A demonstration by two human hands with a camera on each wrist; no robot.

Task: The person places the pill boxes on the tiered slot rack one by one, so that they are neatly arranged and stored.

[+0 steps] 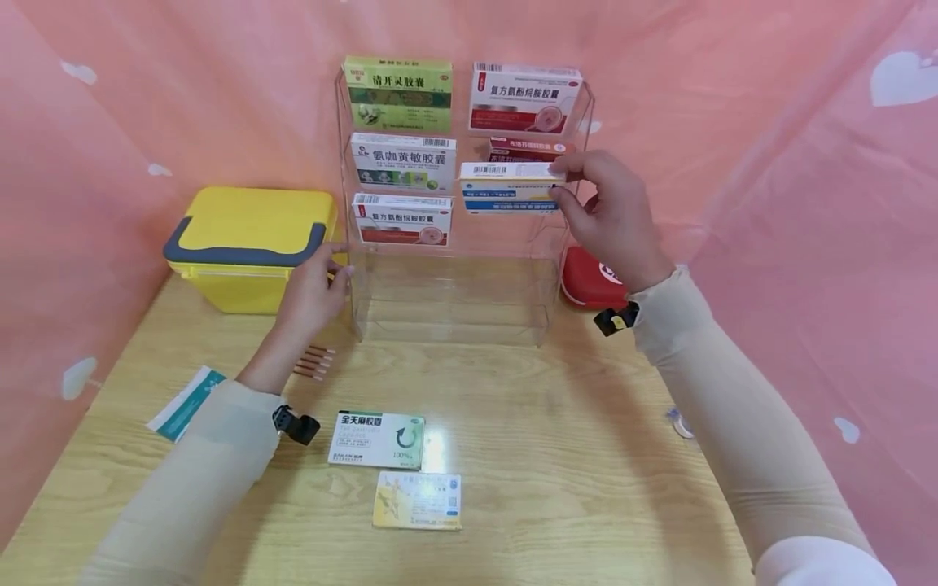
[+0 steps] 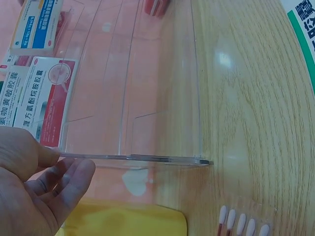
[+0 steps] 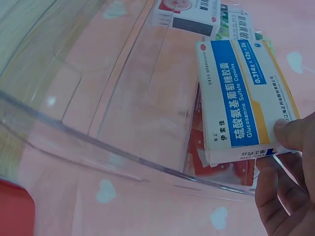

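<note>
Pinching a blue-and-white medicine box (image 1: 511, 185) by its right end, the right hand (image 1: 611, 220) holds it at the right column of a clear acrylic rack (image 1: 454, 301), level with the rack's middle row; its grip is clamped on the box, thumb on the top face and fingers (image 3: 275, 196) beneath, as the right wrist view shows. That view shows the box (image 3: 243, 101) tilted, with its printed blue band facing up, just in front of a red-and-white box (image 1: 526, 150) which sits in the slot behind it.

The left hand (image 1: 315, 291) rests against the rack's left side wall, and the left wrist view shows its thumb and fingers (image 2: 64, 184) on either side of the wall's edge (image 2: 133, 158), lightly pinching it, so this grip is closed on the rack.

The rack stands on the wooden worktop (image 1: 557, 456) and carries a green box (image 1: 398, 94) at top left, a red-and-white box (image 1: 524, 98) at top right, a white-and-green box (image 1: 403, 163) at middle left and another red-and-white box (image 1: 402, 220) at lower left. A yellow case (image 1: 245, 244) with a grey handle stands just left of the rack, and a red pouch (image 1: 589, 281) lies behind its right side.

Near the left forearm lie some cotton swabs (image 1: 315, 362) and a white-and-teal packet (image 1: 186, 403). Closer to the person, well apart from the rack, lie a white-and-green box (image 1: 376, 439) and, just beside it, a yellow card-like pack (image 1: 418, 500).
</note>
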